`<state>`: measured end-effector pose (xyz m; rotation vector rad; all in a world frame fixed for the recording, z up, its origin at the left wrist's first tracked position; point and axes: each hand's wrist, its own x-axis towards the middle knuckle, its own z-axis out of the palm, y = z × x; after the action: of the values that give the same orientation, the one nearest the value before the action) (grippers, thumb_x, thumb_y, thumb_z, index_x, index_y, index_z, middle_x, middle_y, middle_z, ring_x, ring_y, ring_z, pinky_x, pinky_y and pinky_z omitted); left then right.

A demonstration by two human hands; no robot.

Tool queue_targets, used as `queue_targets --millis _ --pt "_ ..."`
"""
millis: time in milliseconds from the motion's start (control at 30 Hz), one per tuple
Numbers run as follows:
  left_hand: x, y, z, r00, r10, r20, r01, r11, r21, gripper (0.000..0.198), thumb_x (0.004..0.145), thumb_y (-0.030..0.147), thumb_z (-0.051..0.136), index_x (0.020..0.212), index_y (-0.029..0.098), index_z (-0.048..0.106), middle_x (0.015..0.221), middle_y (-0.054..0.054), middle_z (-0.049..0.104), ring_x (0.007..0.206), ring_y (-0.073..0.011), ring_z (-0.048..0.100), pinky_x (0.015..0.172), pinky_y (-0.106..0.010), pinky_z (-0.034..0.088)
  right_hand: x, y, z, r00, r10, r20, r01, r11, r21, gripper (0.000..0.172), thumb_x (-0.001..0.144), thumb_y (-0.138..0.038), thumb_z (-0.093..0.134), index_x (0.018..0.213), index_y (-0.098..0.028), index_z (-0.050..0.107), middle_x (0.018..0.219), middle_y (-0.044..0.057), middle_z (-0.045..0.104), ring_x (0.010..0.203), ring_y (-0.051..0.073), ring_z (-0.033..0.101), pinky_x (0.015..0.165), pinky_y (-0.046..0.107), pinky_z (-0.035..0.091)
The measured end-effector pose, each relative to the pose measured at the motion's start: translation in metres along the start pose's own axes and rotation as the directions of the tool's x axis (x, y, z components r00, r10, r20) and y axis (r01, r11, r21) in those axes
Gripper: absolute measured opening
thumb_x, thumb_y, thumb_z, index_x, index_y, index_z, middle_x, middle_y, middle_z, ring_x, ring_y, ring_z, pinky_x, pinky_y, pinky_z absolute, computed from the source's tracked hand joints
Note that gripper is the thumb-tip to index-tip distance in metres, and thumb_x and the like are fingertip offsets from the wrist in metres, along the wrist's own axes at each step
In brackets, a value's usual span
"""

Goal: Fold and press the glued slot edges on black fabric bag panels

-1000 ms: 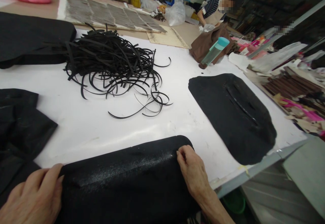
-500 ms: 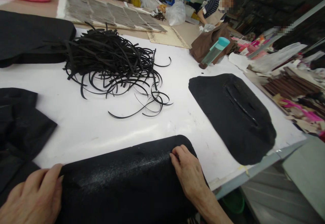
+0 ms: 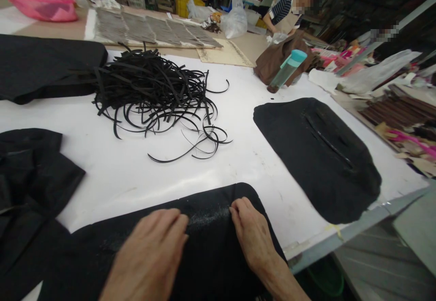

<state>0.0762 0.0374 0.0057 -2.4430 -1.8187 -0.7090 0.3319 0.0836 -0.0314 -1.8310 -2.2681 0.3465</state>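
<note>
A black sheet of leather-like material [image 3: 211, 246] with a rounded far right corner lies before me. A shiny, whitish smeared band [image 3: 207, 217] runs along its far side. My right hand [image 3: 250, 228] is closed at the right end of this band, fingertips drawn together on the sheet. Over the middle of the sheet is my left hand [image 3: 150, 251], slightly blurred, its fingers bent downward close together. Whether it grips anything is hidden. To the right lies a black panel [image 3: 316, 155] with a long raised slit. Crumpled black pieces [image 3: 30, 178] lie at left.
A heap of thin black strips [image 3: 153, 82] is on the white tabletop [image 3: 112, 164]. Behind it are a black stack [image 3: 44, 64], a grey slatted board [image 3: 150, 28] and a pink basket [image 3: 47, 9]. A teal-capped bottle [image 3: 288, 70] leans by a brown bag. A co-worker [image 3: 286, 10] sits beyond.
My left hand has moved right, from the left part of the black sheet to over its middle. My right hand stays at about the same spot on the sheet. The view has shifted slightly.
</note>
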Motion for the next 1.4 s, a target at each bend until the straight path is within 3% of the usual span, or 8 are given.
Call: queue_targets --millis 67,133,267,467,867,1000,1200,1400 --pt "0.021 0.036 0.025 0.973 0.138 0.186 -0.135 0.990 -0.027 0.027 0.082 0.025 0.050 0.108 0.024 0.059 0.109 -0.002 0.065 0.098 -0.0212 0.059 0.085 -0.034 0.050 0.000 0.001 0.002 1.000 -0.003 -0.017 0.003 1.000 0.010 0.022 0.089 -0.014 0.034 0.071 -0.021 0.044 0.068 0.000 0.048 0.054 0.013 0.049 0.052 0.026 0.034" --pt "0.035 0.061 0.051 0.943 0.160 0.293 -0.153 0.987 -0.046 0.041 0.077 0.034 0.059 0.115 0.020 0.056 0.124 -0.004 0.057 0.112 -0.0248 0.053 0.093 -0.038 0.048 -0.001 0.002 0.004 1.000 -0.004 -0.024 0.005 1.000 0.028 0.023 0.089 -0.013 0.034 0.070 -0.022 0.043 0.068 0.000 0.048 0.055 0.014 0.049 0.053 0.026 0.035" --pt "0.040 0.070 0.080 0.908 0.108 0.405 -0.113 0.993 -0.010 0.074 0.068 0.052 0.066 0.128 0.014 0.045 0.140 -0.011 0.038 0.128 -0.0307 0.035 0.104 -0.048 0.037 0.000 0.003 0.000 1.000 0.013 0.001 -0.013 0.994 0.108 0.022 0.088 -0.014 0.037 0.068 -0.022 0.041 0.068 0.000 0.048 0.058 0.014 0.049 0.055 0.026 0.036" --pt "0.035 0.062 0.079 0.871 0.078 0.485 -0.114 0.993 0.044 0.089 0.064 0.051 0.069 0.134 0.007 0.034 0.144 -0.016 0.021 0.133 -0.0340 0.023 0.106 -0.053 0.030 0.000 0.003 -0.007 0.997 0.076 0.004 -0.076 0.987 0.140 0.022 0.088 -0.017 0.039 0.067 -0.022 0.041 0.067 -0.001 0.048 0.057 0.014 0.049 0.052 0.025 0.035" --pt "0.037 0.062 0.080 0.839 0.027 0.543 -0.038 0.999 0.010 0.094 0.062 0.054 0.068 0.135 0.007 0.032 0.145 -0.017 0.016 0.134 -0.0352 0.016 0.108 -0.055 0.024 -0.004 0.001 0.004 0.997 0.011 -0.078 -0.016 0.998 -0.060 0.020 0.090 -0.018 0.032 0.075 -0.022 0.045 0.070 0.002 0.052 0.055 0.015 0.053 0.048 0.027 0.035" --pt "0.038 0.063 0.081 0.842 0.014 0.539 -0.020 1.000 0.006 0.095 0.061 0.054 0.068 0.135 0.007 0.032 0.145 -0.019 0.018 0.134 -0.0358 0.016 0.108 -0.056 0.022 -0.004 0.000 0.003 0.996 0.050 -0.078 -0.056 0.995 -0.081 0.018 0.090 -0.019 0.032 0.077 -0.022 0.044 0.071 0.003 0.053 0.056 0.016 0.053 0.047 0.027 0.034" --pt "0.036 0.063 0.081 0.855 0.024 0.518 -0.029 1.000 0.002 0.094 0.062 0.054 0.068 0.135 0.007 0.032 0.144 -0.019 0.018 0.134 -0.0367 0.015 0.107 -0.058 0.021 0.000 0.007 -0.004 0.985 0.172 -0.005 -0.172 0.985 0.003 0.014 0.085 -0.022 0.047 0.072 -0.023 0.043 0.068 -0.001 0.053 0.057 0.015 0.052 0.051 0.026 0.036" --pt "0.037 0.062 0.081 0.856 0.018 0.517 -0.022 1.000 0.002 0.095 0.062 0.053 0.069 0.136 0.007 0.031 0.145 -0.018 0.016 0.134 -0.0368 0.015 0.107 -0.058 0.021 0.004 0.009 -0.011 0.980 0.190 0.061 -0.197 0.970 0.139 0.016 0.087 -0.022 0.044 0.070 -0.023 0.045 0.067 -0.002 0.054 0.060 0.015 0.052 0.053 0.025 0.037"
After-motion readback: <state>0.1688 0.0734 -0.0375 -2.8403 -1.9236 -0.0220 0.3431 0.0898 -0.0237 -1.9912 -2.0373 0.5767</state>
